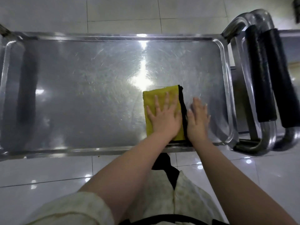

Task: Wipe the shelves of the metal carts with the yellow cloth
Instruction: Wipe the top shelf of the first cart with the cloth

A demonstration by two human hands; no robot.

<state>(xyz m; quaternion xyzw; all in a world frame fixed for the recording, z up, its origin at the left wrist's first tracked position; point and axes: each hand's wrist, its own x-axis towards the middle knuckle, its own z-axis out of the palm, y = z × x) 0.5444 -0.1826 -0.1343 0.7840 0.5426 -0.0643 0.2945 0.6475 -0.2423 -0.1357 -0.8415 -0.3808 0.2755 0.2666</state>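
While the left grip (164,117) is pressing flat on the folded yellow cloth (159,93), fingers straight and spread, the right grip (197,118) is lying open on bare metal just right of it, holding nothing. Judging by the swirl marks beyond the grips, wiping of the top shelf (81,98) is looking partly done, with the stretch far left of them probably waiting. Lower shelves are hiding underneath, the neighbouring cart (259,78) right of the grips is running out of view, and the right grip is showing blurred.
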